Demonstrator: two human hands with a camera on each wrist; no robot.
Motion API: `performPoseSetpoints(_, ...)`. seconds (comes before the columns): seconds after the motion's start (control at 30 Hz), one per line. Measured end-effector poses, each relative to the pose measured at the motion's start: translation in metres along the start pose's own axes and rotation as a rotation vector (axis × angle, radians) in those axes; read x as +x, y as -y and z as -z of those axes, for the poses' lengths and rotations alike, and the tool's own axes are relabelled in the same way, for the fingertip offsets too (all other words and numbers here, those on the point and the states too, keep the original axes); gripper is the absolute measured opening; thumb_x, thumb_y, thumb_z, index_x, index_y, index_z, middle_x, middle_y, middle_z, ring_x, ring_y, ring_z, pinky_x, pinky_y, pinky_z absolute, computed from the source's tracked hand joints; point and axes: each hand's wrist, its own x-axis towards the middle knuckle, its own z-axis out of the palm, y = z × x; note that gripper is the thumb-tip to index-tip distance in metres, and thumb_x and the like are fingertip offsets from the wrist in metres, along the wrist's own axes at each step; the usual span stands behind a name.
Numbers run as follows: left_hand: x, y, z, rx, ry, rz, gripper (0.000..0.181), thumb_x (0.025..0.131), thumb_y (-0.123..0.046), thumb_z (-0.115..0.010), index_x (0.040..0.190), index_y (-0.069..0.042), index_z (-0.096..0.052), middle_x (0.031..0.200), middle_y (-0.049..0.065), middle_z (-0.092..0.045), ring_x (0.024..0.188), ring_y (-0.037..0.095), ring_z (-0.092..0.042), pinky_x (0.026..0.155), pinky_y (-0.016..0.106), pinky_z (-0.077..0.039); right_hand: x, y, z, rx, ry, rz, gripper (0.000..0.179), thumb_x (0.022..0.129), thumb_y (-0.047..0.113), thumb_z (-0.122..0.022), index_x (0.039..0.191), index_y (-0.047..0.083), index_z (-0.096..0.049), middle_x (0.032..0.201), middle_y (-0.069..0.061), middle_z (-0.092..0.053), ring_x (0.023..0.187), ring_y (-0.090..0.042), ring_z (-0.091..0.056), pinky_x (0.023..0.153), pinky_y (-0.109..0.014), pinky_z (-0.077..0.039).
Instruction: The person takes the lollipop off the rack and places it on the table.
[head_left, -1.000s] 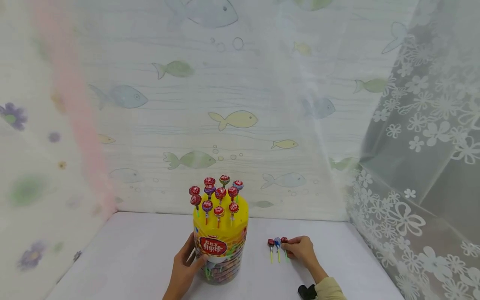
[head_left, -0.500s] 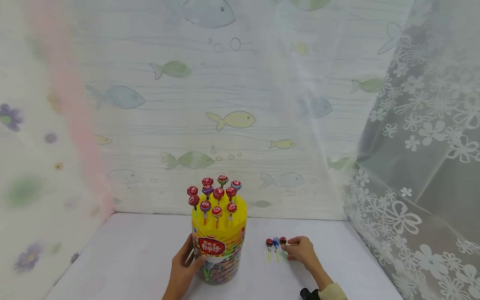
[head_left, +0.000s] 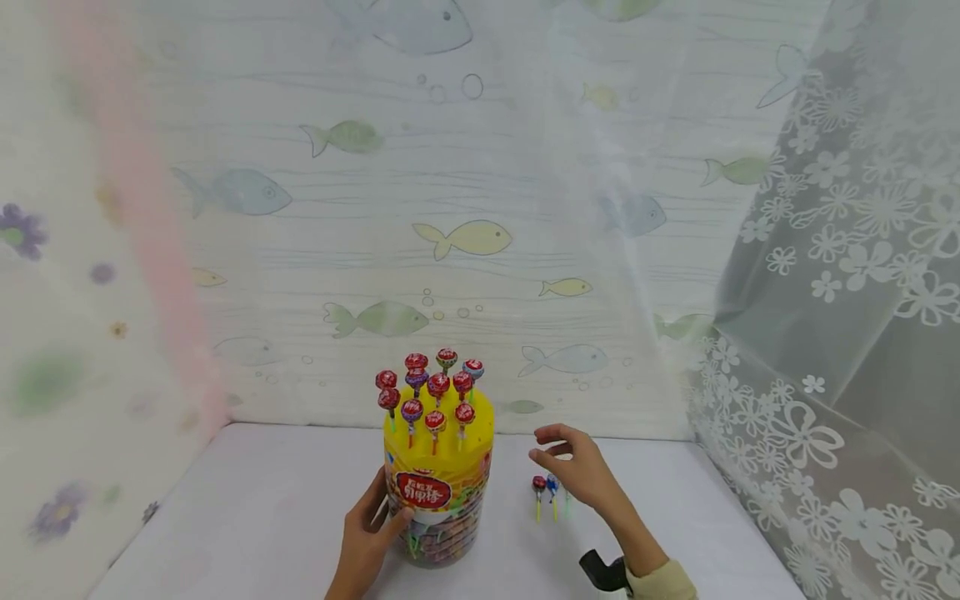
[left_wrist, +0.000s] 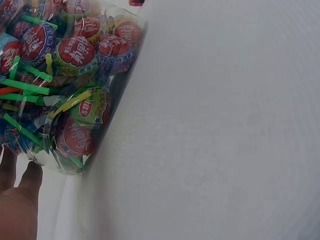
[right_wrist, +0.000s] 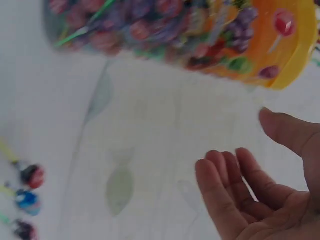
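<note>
A clear lollipop tub (head_left: 450,521) with a yellow lid (head_left: 446,454) stands upright on the table. Several lollipops stick up out of the lid. My left hand (head_left: 366,533) grips the tub's left side, thumb across the front; the left wrist view shows its fingertips at the clear wall, wrapped candies inside. Right of the tub, my right hand (head_left: 579,468) hovers with fingers loosely bent and nothing in them. Below it lie three lollipops in a row: a red one (head_left: 538,483), a blue one (head_left: 552,485) and a dark red one (right_wrist: 24,230), its head hidden by the hand in the head view.
The white tabletop (head_left: 285,492) runs back to a curtain (head_left: 465,275) printed with fish. A sheer flowered curtain (head_left: 810,433) borders the right side. A black object (head_left: 600,571) sits at the right wrist, by the sleeve (head_left: 663,582).
My right hand has left the rightmost lollipop, which stays on the table, and has risen up and to the left, closer to the tub. The left hand keeps its hold, unmoved.
</note>
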Motion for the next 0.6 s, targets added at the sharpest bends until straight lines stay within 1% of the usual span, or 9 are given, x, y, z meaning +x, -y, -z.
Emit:
performPoseSetpoints(0.13, -0.002, -0.001, 0.000, 0.000, 0.003, -0.004, 0.078, 0.096, -0.020, -0.072, 0.159, -0.002, -0.030, 0.164, 0.019, -0.031, 0.150, 0.045, -0.028, 0.120, 0.061, -0.031, 0.002, 0.028, -0.002, 0.066, -0.030, 0.094, 0.022, 0.098, 0.019, -0.069, 0.118, 0.010, -0.070, 0.112, -0.005, -0.071, 0.102, -0.019, -0.067, 0.090, -0.027, -0.061)
performPoseSetpoints(0.23, -0.004, -0.002, 0.000, 0.003, 0.005, -0.013, 0.077, 0.096, -0.018, -0.071, 0.159, -0.001, -0.029, 0.163, 0.020, -0.031, 0.149, 0.047, -0.028, 0.120, 0.062, -0.031, 0.001, 0.047, -0.003, 0.139, -0.054, 0.163, 0.023, 0.100, 0.021, -0.066, 0.120, 0.009, -0.069, 0.115, -0.008, -0.070, 0.105, -0.021, -0.066, 0.091, -0.020, -0.058)
performPoseSetpoints(0.33, -0.004, -0.001, 0.000, -0.001, 0.004, -0.019, 0.076, 0.097, -0.017, -0.071, 0.158, -0.001, -0.030, 0.163, 0.021, -0.031, 0.149, 0.047, -0.028, 0.119, 0.062, -0.031, 0.000, 0.064, -0.004, 0.207, -0.073, 0.232, 0.026, 0.101, 0.020, -0.065, 0.123, 0.008, -0.066, 0.118, -0.012, -0.069, 0.109, -0.023, -0.065, 0.092, -0.017, -0.058)
performPoseSetpoints(0.43, -0.003, -0.001, -0.001, -0.005, -0.006, -0.015, 0.075, 0.096, -0.018, -0.071, 0.158, -0.002, -0.032, 0.163, 0.019, -0.033, 0.150, 0.044, -0.029, 0.120, 0.059, -0.032, 0.003, 0.078, -0.007, 0.225, -0.085, 0.306, 0.030, 0.100, 0.019, -0.066, 0.128, 0.008, -0.063, 0.120, -0.013, -0.068, 0.111, -0.025, -0.064, 0.095, -0.018, -0.057)
performPoseSetpoints(0.5, -0.002, 0.000, 0.000, -0.001, -0.013, -0.009, 0.075, 0.096, -0.020, -0.072, 0.158, -0.003, -0.033, 0.163, 0.017, -0.034, 0.150, 0.042, -0.030, 0.120, 0.056, -0.033, 0.006, 0.085, -0.009, 0.221, -0.086, 0.346, 0.033, 0.100, 0.019, -0.066, 0.131, 0.009, -0.061, 0.121, -0.012, -0.067, 0.111, -0.025, -0.064, 0.097, -0.021, -0.058)
performPoseSetpoints(0.6, -0.002, 0.000, 0.000, 0.006, -0.019, -0.001, 0.076, 0.096, -0.021, -0.072, 0.158, -0.003, -0.033, 0.162, 0.017, -0.034, 0.150, 0.042, -0.031, 0.120, 0.056, -0.033, 0.011, 0.092, -0.014, 0.218, -0.075, 0.383, 0.038, 0.100, 0.018, -0.066, 0.136, 0.009, -0.058, 0.126, -0.011, -0.066, 0.115, -0.026, -0.064, 0.101, -0.030, -0.058)
